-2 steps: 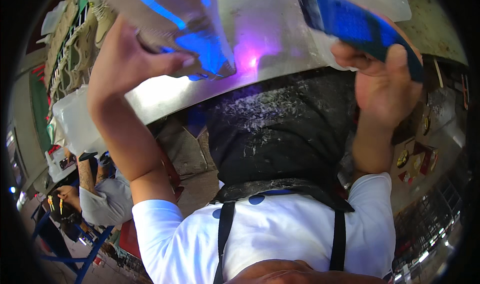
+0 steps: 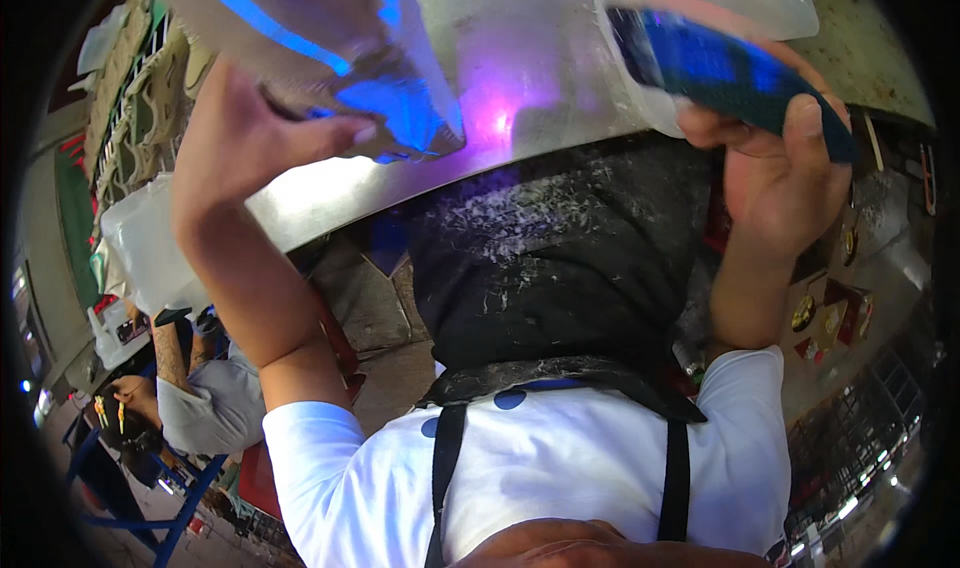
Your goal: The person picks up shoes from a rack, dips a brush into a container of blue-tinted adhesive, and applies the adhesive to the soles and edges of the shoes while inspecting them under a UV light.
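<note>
Left hand [image 2: 235, 133] grips a tapering beige fabric piece [image 2: 290, 28]

From my end I can read no text, label, number or sign anywhere. The beige piece [image 2: 300, 43] in the left hand [image 2: 235, 133] comes through blurred, as does the dark blue-green piece [image 2: 725, 73] in the right hand [image 2: 785, 183]; I can't make out lettering on either. The red and gold items [image 2: 847, 310] at right are too small to read.

A beige, blue-lit shoe-like piece [image 2: 305, 53] slants left of a tilted, elongated dark-blue piece [image 2: 730, 75], well apart.
</note>
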{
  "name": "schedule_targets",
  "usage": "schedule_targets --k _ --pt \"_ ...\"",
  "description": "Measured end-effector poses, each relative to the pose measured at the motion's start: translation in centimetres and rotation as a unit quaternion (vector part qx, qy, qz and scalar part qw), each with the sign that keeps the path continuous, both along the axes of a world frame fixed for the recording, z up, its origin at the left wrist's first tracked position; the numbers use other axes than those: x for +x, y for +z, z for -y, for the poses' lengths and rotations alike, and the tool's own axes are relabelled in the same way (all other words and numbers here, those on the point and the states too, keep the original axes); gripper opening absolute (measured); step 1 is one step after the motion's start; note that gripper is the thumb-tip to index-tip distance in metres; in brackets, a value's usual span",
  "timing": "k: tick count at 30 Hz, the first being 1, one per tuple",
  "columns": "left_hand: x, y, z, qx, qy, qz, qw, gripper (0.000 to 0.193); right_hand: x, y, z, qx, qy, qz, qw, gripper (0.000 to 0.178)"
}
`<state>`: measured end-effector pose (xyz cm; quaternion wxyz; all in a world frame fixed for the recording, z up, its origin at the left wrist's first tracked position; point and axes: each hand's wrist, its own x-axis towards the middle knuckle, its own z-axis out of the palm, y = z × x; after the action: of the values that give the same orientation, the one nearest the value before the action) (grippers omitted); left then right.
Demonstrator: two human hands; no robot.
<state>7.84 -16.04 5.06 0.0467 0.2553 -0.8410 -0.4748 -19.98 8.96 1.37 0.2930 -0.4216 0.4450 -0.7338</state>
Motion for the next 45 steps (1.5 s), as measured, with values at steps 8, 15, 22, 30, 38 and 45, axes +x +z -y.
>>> schedule_targets --k 8,15,22,30,38,45 --pt "6.7 -4.8 -1.9 -0.197 0.008 -0.069 0.978 0.082 -2.7 -1.4 -4.7 0.311 -0.228 -0.252 0.887 0.024" --pt "7.5 -6.8 -4.6 -0.163 0.125 -0.146 0.968 0.077 -4.9 -2.0 -3.9 0.277 -0.11 -0.131 0.945 0.02" --pt "7.6 -5.5 -4.7 -0.152 0.139 -0.045 0.978 0.065 -9.6 -1.6 -5.1 0.343 0.065 -0.189 0.918 0.025" --pt "4.6 -3.2 -3.2 0.015 0.175 -0.178 0.968 0.106 -6.9 -2.3 -7.0 0.294 -0.049 0.147 0.943 0.022" --pt "1.0 -4.4 -6.7 0.303 0.15 -0.266 0.903 0.125 3.5 -3.5 -0.5 0.003 0.189 0.371 0.909 0.043" --pt "0.3 -4.5 -8.1 0.317 0.146 -0.271 0.897 0.131 5.8 -3.6 -0.2 -0.086 0.121 0.047 0.988 0.039"
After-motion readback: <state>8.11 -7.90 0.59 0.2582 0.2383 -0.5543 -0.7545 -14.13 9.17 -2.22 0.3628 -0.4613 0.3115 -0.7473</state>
